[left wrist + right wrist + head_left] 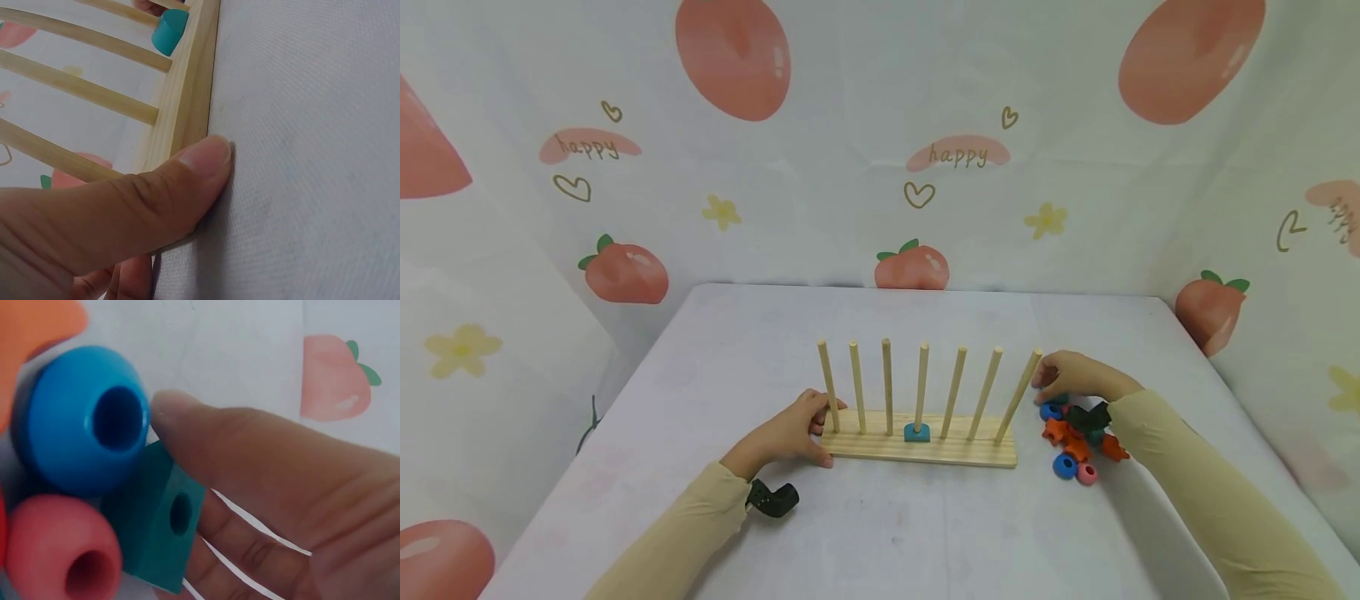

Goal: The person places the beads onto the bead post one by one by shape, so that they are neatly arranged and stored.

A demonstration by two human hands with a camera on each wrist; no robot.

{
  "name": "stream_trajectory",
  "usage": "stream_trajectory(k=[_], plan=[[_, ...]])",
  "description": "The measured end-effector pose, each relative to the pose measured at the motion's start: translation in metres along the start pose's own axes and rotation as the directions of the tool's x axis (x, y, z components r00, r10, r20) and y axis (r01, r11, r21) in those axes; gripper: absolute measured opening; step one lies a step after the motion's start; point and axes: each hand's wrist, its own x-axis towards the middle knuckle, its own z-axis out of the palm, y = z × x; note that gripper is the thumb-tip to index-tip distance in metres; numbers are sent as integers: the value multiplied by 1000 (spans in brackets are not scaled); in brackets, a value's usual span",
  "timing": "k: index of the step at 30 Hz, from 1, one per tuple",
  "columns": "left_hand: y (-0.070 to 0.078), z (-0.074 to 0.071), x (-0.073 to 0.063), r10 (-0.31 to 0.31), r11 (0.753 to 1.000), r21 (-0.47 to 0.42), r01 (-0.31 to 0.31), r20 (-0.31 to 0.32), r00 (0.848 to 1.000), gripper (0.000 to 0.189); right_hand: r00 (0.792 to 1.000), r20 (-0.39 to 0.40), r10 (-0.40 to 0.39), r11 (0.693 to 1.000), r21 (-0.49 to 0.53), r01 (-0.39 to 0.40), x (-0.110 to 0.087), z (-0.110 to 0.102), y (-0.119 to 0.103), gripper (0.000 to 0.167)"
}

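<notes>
A wooden pegboard with several upright pegs stands on the table, and a teal block sits at the foot of its middle peg. My left hand grips the board's left end, its thumb along the front edge and the other fingers behind. To the right of the board, my right hand is at the far side of a bead pile. Its thumb and curled fingers close about a teal block with a hole. The thumb tip lies right beside a blue bead; a pink bead is just below.
Orange star-shaped beads, another blue bead and a pink bead lie nearer me in the pile. Dark wrist devices are on both arms. A patterned cloth backdrop rises behind the white table.
</notes>
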Motion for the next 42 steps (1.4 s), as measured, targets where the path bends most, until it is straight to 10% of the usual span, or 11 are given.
stream_trajectory(k=[15, 27, 32, 42], plan=[[0, -1, 0, -11, 1000, -2, 11, 3, 1000, 81, 981, -183, -61, 998, -24, 58, -5, -7, 4, 22], [3, 0, -2, 1, 1000, 7, -1, -3, 1000, 79, 945, -327, 14, 940, 328, 100, -22, -14, 1, 51], [3, 1, -1, -9, 1000, 13, 9, -9, 1000, 79, 924, -382, -16, 799, 551, 241, -34, -15, -10, 52], [1, 1, 0, 3, 1000, 25, -2, -8, 1000, 79, 838, -527, -140, 226, 807, 545, -63, -23, -51, 24]])
